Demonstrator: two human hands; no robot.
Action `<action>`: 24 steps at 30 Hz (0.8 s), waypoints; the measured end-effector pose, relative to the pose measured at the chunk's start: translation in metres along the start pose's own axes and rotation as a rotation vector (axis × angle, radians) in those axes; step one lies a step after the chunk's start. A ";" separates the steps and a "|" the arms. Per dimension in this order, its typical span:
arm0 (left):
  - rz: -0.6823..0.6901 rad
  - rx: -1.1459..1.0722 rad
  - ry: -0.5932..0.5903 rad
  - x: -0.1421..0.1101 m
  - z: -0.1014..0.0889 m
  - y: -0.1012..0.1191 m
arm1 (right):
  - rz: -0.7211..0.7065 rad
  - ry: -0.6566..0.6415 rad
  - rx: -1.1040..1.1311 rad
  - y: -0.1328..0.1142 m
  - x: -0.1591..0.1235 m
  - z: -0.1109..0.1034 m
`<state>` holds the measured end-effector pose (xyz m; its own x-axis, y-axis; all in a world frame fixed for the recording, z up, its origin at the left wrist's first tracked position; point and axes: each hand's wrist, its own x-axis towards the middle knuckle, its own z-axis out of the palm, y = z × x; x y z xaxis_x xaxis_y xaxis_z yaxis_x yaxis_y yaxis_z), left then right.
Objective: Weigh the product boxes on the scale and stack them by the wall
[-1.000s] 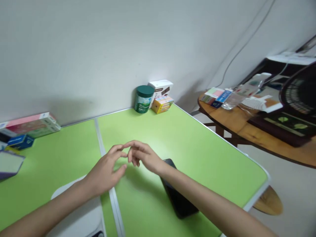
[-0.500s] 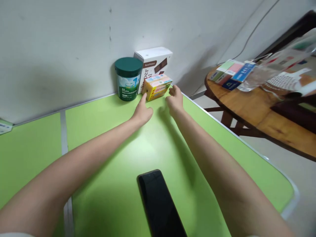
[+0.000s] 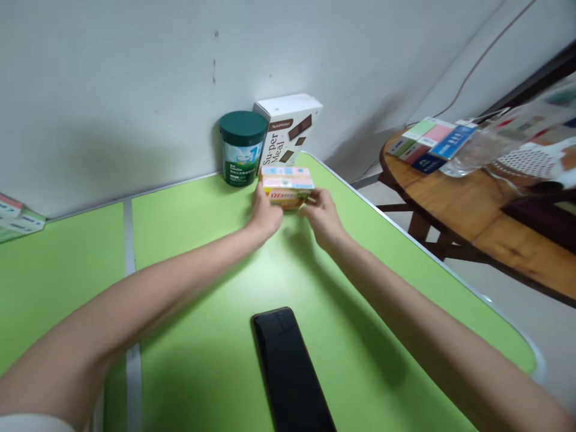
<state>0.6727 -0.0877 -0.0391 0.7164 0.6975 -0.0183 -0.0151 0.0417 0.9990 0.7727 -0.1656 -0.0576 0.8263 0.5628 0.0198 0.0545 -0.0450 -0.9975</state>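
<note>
A small yellow and pink printed box point(image 3: 288, 183) is gripped between both hands near the far corner of the green table point(image 3: 216, 264). My left hand point(image 3: 265, 215) is closed on its left end, and my right hand point(image 3: 323, 216) is closed on its right end. Just behind stands a white "Super Meal" box point(image 3: 288, 135), its lower part hidden by the held box. To the left of that is an upright tub with a dark green lid point(image 3: 243, 147). Nearer to me, a black phone point(image 3: 290, 372) lies flat on the tabletop.
The wall point(image 3: 135, 102) runs along the table's back edge. Light-coloured boxes point(image 3: 20, 222) sit at the far left. On the right, a round wooden table point(image 3: 486, 222) carries several small boxes point(image 3: 432, 144), clear plastic point(image 3: 477, 147) and a white perforated item point(image 3: 526, 161).
My hands have gone from near each other over the table's middle to the yellow and pink box. They have gripped it and turned and drawn it slightly toward me.
</note>
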 end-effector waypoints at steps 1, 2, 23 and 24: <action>-0.037 0.042 0.015 -0.024 -0.011 0.004 | 0.027 -0.052 0.012 -0.005 -0.024 0.001; -0.071 0.093 0.034 -0.047 -0.023 0.009 | 0.048 -0.104 0.030 -0.010 -0.047 0.003; -0.402 -0.011 0.198 -0.348 -0.244 0.112 | 0.314 -0.929 0.013 -0.145 -0.315 0.133; -0.425 -0.026 0.194 -0.356 -0.250 0.108 | 0.327 -0.938 -0.002 -0.143 -0.322 0.139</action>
<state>0.2414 -0.1522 0.0652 0.5193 0.7356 -0.4350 0.2317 0.3688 0.9002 0.4210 -0.2252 0.0690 0.0224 0.9474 -0.3193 -0.0953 -0.3159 -0.9440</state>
